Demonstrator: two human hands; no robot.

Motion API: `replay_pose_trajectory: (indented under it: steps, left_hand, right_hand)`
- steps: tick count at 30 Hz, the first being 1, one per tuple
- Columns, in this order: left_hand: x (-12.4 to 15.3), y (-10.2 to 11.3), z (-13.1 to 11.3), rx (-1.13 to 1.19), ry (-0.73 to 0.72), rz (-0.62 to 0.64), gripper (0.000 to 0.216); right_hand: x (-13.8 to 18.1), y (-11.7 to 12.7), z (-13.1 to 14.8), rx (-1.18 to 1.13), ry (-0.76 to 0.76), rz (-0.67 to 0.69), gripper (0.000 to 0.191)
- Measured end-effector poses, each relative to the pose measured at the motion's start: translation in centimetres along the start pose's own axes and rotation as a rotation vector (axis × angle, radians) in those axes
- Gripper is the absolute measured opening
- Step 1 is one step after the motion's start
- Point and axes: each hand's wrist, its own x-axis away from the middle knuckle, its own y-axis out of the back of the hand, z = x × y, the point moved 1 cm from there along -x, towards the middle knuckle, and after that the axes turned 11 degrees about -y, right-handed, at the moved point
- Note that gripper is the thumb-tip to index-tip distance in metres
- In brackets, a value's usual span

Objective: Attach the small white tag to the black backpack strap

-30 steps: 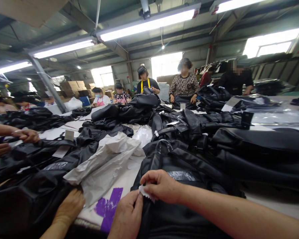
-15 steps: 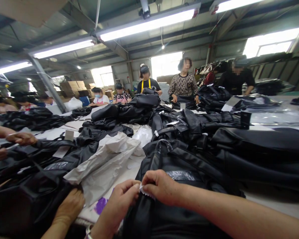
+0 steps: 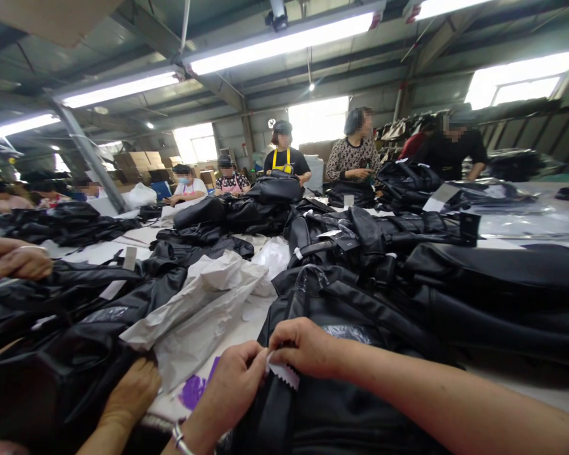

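Note:
A black bag [image 3: 341, 404] lies right in front of me on the table. Over its near top, both hands pinch a small white tag with a zigzag edge [image 3: 284, 374]. My left hand [image 3: 232, 382] holds the tag's left side, a bracelet on that wrist. My right hand [image 3: 303, 347] grips it from above, my forearm stretching off to the lower right. Another person's hand [image 3: 130, 395] rests on a black bag at the lower left.
Black bags [image 3: 478, 284] are piled all over the long table. Crumpled white paper [image 3: 203, 303] and a purple mark [image 3: 196, 388] lie just left of my hands. A co-worker's hands [image 3: 16, 262] work at far left. Several people stand at the table's far end.
My left hand has risen from below the tag to pinch it beside my right hand. More of the tag's toothed edge shows. The co-worker's hands at left moved slightly.

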Motion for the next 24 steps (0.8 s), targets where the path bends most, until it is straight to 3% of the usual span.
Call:
replay_pose_trajectory:
  steps: [3,6,9,12,14,19,24]
  left_hand:
    - [0.0,-0.5,0.0,0.002,-0.005,-0.064,0.038]
    - [-0.4,-1.4,0.1,0.063,-0.007,-0.128,0.036]
    - [-1.1,-1.7,1.5,0.381,0.129,-0.160,0.033]
    - [-1.7,-0.7,3.8,0.743,0.321,-0.304,0.032]
    - [-1.6,0.2,5.1,0.818,0.367,-0.353,0.035]
    - [0.2,-0.1,4.3,0.802,0.327,-0.038,0.039]
    - [0.8,-1.1,1.5,0.411,0.099,0.185,0.039]
  right_hand:
    - [-0.6,0.0,-0.7,-0.019,-0.055,0.023,0.010]
    - [-0.5,0.2,-0.7,0.035,0.024,0.019,0.007]
    - [0.1,0.4,-0.4,0.113,0.114,0.009,0.008]
    - [1.3,0.3,-0.3,0.249,0.278,0.115,0.008]
    - [2.0,0.1,-0.3,0.324,0.339,0.181,0.005]
    - [2.4,-0.1,-0.2,0.340,0.274,0.133,0.006]
    - [2.2,0.1,-0.3,0.403,0.313,0.119,0.008]
